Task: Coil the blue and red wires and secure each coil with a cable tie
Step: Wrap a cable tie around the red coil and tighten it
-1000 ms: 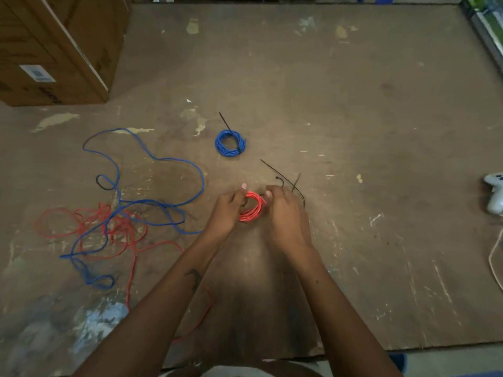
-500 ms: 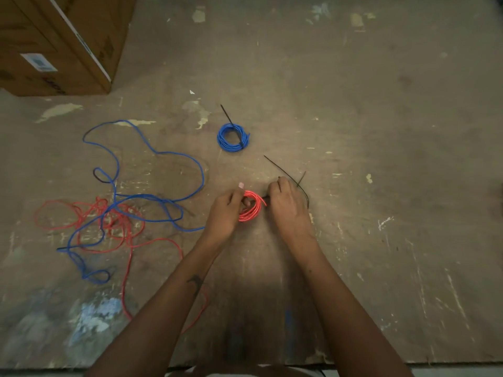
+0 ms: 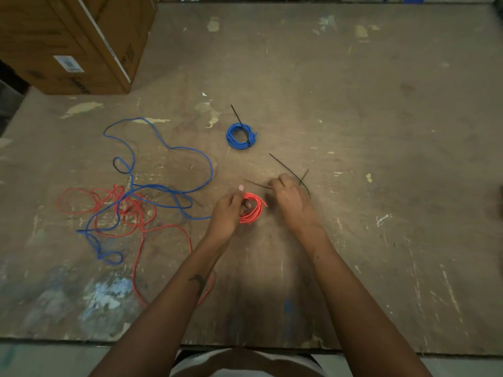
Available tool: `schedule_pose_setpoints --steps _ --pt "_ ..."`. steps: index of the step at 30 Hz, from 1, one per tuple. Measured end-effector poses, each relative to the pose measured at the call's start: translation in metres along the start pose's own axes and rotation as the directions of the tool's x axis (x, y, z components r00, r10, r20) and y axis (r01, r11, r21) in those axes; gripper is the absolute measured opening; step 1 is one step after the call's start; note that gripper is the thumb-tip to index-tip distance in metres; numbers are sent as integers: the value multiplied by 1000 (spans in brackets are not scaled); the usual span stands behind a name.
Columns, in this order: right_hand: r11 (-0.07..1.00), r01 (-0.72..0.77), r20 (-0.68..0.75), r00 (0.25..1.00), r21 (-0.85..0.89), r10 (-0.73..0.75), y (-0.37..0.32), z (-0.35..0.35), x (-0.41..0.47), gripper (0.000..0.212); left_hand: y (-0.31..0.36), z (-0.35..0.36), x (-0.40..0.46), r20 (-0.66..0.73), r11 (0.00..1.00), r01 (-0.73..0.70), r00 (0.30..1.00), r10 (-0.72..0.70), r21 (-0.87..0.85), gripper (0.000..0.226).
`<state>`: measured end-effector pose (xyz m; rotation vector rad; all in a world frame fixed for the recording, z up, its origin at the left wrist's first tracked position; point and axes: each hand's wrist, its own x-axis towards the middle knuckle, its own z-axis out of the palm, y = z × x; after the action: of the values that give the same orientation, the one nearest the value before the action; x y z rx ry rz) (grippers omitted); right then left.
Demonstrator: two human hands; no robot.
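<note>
- Head view: I see the left hand (image 3: 227,213) just below the middle of the frame, its fingers curled round the left side of a small red coil (image 3: 252,210), thumb up at the coil's top edge.
- The red coil lies between the two hands, low on the worn brown table (image 3: 353,131); I cannot tell whether it rests on the table or is lifted off it.
- The right hand (image 3: 290,201) sits just right of the coil, fingers bent together and pinching a thin black cable tie (image 3: 257,184) whose free end points left toward the left thumb; it is blurred, so I cannot tell where it ends.
- Behind the right hand, more loose black cable ties (image 3: 288,170) lie on the table, one long and curving down past the knuckles.
- Above the hands, near the middle of the frame, a blue coil (image 3: 241,136) lies flat with a black tie (image 3: 239,119) across it, the tail sticking toward the upper left.
- At the left of the frame, loose blue wire (image 3: 174,151) and loose red wire (image 3: 81,200) sprawl tangled over each other; a red strand runs down and passes under the left forearm.
- A cardboard box (image 3: 68,44) fills the upper left corner.
</note>
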<state>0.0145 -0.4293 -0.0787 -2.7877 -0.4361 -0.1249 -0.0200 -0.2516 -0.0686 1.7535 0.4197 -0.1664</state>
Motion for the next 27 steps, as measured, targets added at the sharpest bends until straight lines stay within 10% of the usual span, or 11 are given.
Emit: schedule_pose_setpoints --steps 5,12,27 --pt "898 -34 -275 946 439 170 -27 -24 -24 13 -2 4 -10 -27 1000 0 1000 0 -2 53" --pt "499 -125 -63 937 858 343 -65 -67 -58 9 0 7 -31 41 999 -27 999 28 -31 55" --pt "794 -86 -186 952 602 245 -81 -69 -93 14 24 -16 -78 -79 990 -137 987 139 29 43"
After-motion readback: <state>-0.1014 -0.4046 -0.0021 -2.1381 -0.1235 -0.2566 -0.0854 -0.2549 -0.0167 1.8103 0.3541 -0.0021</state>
